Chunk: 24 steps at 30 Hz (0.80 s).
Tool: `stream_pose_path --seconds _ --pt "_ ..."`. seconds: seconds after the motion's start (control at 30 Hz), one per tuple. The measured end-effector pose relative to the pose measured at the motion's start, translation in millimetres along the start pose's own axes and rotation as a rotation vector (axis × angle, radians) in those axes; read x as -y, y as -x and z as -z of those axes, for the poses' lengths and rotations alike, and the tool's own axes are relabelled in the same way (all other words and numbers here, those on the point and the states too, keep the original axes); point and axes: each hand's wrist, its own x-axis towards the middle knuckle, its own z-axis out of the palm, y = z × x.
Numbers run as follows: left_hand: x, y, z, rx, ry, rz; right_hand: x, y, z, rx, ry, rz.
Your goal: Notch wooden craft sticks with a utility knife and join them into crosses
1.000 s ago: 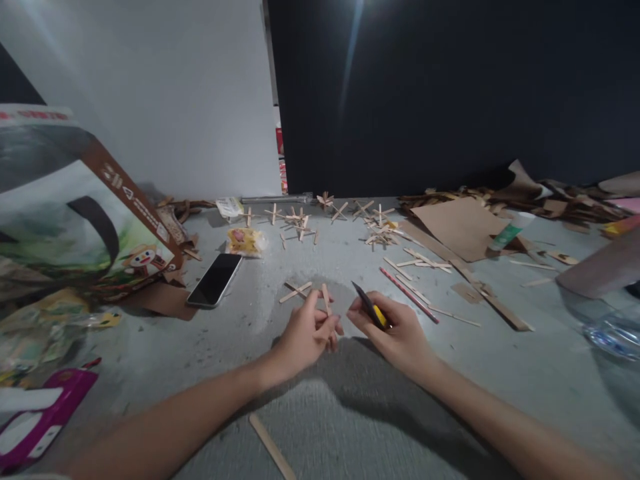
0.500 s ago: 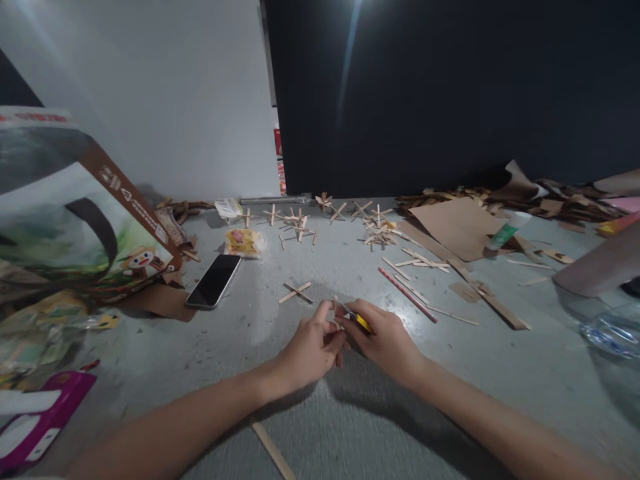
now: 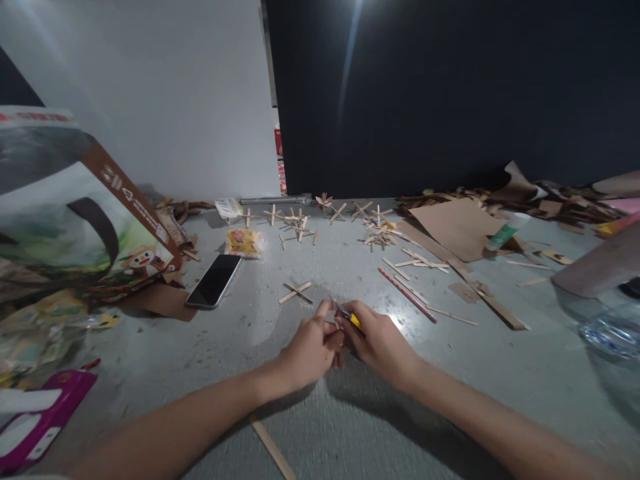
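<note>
My left hand (image 3: 310, 347) and my right hand (image 3: 377, 340) meet low over the grey floor, fingers curled and touching each other. The right hand grips a small yellow-and-black utility knife (image 3: 351, 319), its tip pointing left toward the left fingers. The left hand pinches a small wooden stick, almost wholly hidden by the fingers. A glued cross of two wooden sticks (image 3: 296, 292) lies just beyond the hands.
A phone (image 3: 215, 280) lies left of the cross, beside a printed cardboard box (image 3: 75, 213). Several stick crosses (image 3: 300, 223) sit by the wall. A red pencil (image 3: 407, 295), loose sticks, cardboard sheets (image 3: 457, 227) and a glue tube (image 3: 507, 231) are to the right. One long stick (image 3: 273, 450) lies near me.
My hands were apart, the left holding a stick upright and the right holding the knife. They have come together, the knife now against the left fingers.
</note>
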Motion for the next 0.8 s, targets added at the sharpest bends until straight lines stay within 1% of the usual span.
stream_pose_path --seconds 0.2,0.37,0.5,0.57,0.63,0.67,0.73,0.8 --pt "-2 1 -2.3 -0.021 0.030 -0.020 5 -1 -4 0.052 -0.096 -0.042" --pt "-4 3 -6.9 -0.042 0.085 -0.035 7 -3 -4 0.023 -0.144 -0.071" --pt "0 1 -9.9 -0.062 0.101 -0.030 7 -5 -2 0.034 -0.137 -0.052" --pt "1 -4 -5.4 -0.101 0.107 -0.024 6 -3 -3 0.041 -0.076 -0.006" --pt "0 -11 4.7 -0.227 0.162 -0.040 5 1 -4 0.065 0.015 0.073" --pt "-1 -15 11.1 -0.263 0.161 -0.052 4 3 -5 0.084 0.053 0.113" --pt "-4 -21 23.6 -0.273 0.149 -0.075 4 7 -8 0.117 0.094 0.173" --pt "-4 -25 31.8 -0.270 0.143 -0.083 3 9 -9 0.106 0.092 0.191"
